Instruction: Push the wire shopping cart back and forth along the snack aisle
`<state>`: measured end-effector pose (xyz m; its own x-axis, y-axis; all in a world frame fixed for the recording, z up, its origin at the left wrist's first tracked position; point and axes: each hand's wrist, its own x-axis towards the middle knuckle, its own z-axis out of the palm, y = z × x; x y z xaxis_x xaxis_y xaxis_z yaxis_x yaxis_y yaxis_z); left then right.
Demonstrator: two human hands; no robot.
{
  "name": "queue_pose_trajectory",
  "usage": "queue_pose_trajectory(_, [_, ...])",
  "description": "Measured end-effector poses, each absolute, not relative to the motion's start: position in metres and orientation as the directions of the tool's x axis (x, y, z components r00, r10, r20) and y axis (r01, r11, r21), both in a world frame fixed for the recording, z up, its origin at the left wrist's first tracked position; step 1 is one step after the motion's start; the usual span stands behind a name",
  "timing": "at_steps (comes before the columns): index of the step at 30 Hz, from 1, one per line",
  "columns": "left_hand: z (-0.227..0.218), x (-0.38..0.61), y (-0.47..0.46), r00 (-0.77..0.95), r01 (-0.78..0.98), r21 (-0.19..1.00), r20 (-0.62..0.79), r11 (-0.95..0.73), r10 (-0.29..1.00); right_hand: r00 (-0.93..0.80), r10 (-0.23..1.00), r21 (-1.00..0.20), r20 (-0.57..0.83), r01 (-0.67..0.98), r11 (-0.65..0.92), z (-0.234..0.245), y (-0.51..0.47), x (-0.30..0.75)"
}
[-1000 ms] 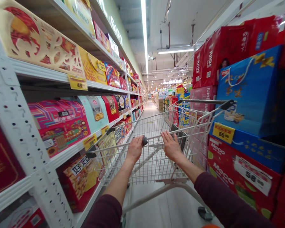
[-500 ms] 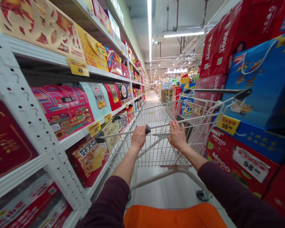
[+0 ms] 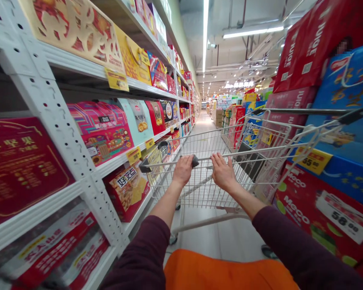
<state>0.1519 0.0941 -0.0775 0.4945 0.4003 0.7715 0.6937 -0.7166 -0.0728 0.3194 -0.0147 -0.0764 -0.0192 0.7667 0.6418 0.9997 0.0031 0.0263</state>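
Observation:
A wire shopping cart [image 3: 196,193] stands crosswise in front of me, its black handle bar [image 3: 308,111] off to the right. My left hand [image 3: 182,171] is closed over the near top rim, right beside a dark grey knob [image 3: 195,161]. A little to its right, my right hand [image 3: 223,172] lies against the same rim with fingers stretched out and thumb apart. Inside the basket I see no goods, only a dark panel [image 3: 248,161] at the handle end. A grey bumper [image 3: 144,165] caps the cart's left corner, close to the shelf.
White shelving [image 3: 87,185] with gift boxes and yellow price tags lines the left side. Stacked red cartons [image 3: 323,209] and a blue gift box [image 3: 351,96] crowd the right, close to the cart's handle end. Tiled floor [image 3: 204,121] runs ahead between them.
The cart's handle end has swung right and nearer, along the stacked cartons. Both hands stay on the rim, and the right hand's fingers now lean more to the left.

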Motion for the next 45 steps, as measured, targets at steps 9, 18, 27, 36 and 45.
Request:
queue_pose_trajectory(9, [-0.082,0.108,0.105,0.456,0.744,-0.034,0.756,-0.667,0.47,-0.015,0.775,0.036,0.632,0.999,-0.01,-0.079,-0.016,0.324])
queue_pose_trajectory(18, [-0.093,0.109,0.111,0.351,0.789,-0.002,0.822,-0.614,0.448,-0.039,0.788,0.005,0.615,0.999,0.046,-0.07,-0.006,0.277])
queue_pose_trajectory(27, [-0.095,0.106,0.112,0.397,0.768,-0.032,0.808,-0.64,0.435,-0.137,0.812,0.022,0.568,0.988,0.151,-0.072,0.013,0.238])
queue_pose_trajectory(36, [-0.1,0.04,0.133,0.35,0.808,-0.022,0.821,-0.588,0.45,-0.147,0.835,0.059,0.53,0.989,0.137,-0.071,0.01,0.244])
queue_pose_trajectory(45, [-0.104,0.018,0.147,0.26,0.848,0.054,0.824,-0.526,0.504,-0.152,0.825,0.074,0.545,0.988,0.133,-0.072,0.01,0.244])
